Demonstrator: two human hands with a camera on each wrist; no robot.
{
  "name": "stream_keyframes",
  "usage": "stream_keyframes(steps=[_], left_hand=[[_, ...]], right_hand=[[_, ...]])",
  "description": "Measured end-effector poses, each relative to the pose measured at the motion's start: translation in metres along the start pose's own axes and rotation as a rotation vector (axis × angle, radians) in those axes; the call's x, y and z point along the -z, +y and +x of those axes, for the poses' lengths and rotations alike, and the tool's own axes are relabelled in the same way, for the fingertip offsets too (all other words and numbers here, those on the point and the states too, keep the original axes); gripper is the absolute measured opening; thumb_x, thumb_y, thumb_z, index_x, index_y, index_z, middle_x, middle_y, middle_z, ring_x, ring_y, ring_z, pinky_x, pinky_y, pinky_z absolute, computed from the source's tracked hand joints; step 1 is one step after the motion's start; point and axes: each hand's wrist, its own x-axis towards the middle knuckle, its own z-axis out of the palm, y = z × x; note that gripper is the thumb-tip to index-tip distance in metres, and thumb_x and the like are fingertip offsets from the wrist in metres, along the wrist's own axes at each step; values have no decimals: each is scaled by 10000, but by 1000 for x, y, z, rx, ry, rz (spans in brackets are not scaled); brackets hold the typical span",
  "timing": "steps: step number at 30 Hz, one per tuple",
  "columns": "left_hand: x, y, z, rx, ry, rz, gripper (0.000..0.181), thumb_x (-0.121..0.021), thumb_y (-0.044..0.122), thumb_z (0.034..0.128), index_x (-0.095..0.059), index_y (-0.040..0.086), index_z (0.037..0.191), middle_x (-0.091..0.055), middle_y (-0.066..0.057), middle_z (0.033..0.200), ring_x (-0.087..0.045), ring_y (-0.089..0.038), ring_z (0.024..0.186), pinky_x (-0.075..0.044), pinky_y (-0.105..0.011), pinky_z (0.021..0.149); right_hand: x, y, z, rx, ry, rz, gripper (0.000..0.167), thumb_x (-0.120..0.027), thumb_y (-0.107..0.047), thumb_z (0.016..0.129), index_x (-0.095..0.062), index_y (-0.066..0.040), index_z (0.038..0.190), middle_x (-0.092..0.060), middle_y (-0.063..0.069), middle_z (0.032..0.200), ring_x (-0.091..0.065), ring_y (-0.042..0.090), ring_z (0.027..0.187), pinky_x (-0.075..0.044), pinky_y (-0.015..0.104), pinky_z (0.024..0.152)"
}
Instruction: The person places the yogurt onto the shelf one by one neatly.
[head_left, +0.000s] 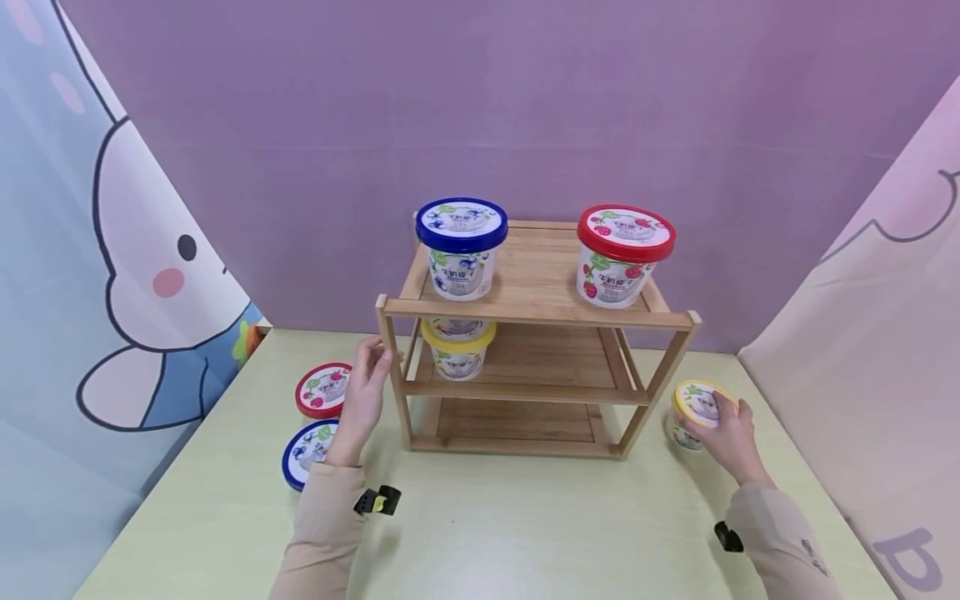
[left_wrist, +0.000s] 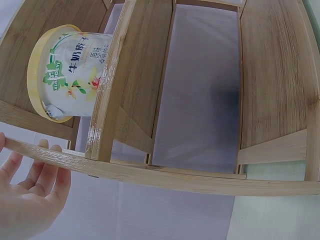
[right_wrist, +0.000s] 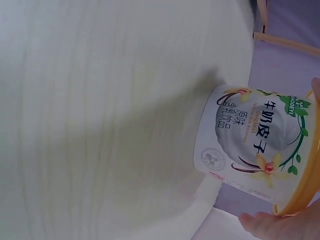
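Note:
My left hand (head_left: 365,392) is at the left front post of a three-tier wooden rack (head_left: 540,446). In the left wrist view, its fingers (left_wrist: 49,177) curl round that post, with fingertips showing past the wood. Close by, a yellow-lidded paper tub (head_left: 459,363) stands on the middle shelf at the left. Right of the rack, my right hand (head_left: 727,437) grips another yellow-lidded tub (right_wrist: 250,140) by its lid rim from above. Whether that tub's base touches the table cannot be told.
On the top shelf stand a blue-lidded tub (head_left: 462,271) at left and a red-lidded tub (head_left: 615,279) at right. A red-lidded tub (head_left: 322,390) and a blue-lidded tub (head_left: 306,454) are on the table (head_left: 487,533) beside my left arm. A purple cloth (head_left: 450,100) hangs behind.

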Motion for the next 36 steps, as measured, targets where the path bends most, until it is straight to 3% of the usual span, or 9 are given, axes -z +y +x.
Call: stream_keyframes(steps=[8,23,36], left_hand=[[-1,1,0,-4,6,-9,326,-366,170,959,-349,-31,1215,-460,-273,1128,-413,-353,1137,-285,-476,992],[0,1,-1,-9,7,-16,315,-370,162,957,-354,-27,1209,-457,-276,1123,-414,-349,1132,-282,-474,995],[0,3,-1,5,1,-14,333,-366,177,959,-342,-25,1222,-439,-285,1158,-396,-355,1159,-265,-486,1006]], right_hand=[[-3,2,0,-13,17,29,897,-684,-344,746,-187,146,1309,-43,448,1276,-210,588,1109,-292,658,842],[-4,1,1,-31,29,99,903,-713,-292,728,-191,138,1325,-96,420,1252,-197,502,1120,-332,574,821],[-3,-1,-2,-111,-13,187,933,-709,-306,731,-142,71,1370,36,397,1326,-171,563,1157,-244,633,917]])
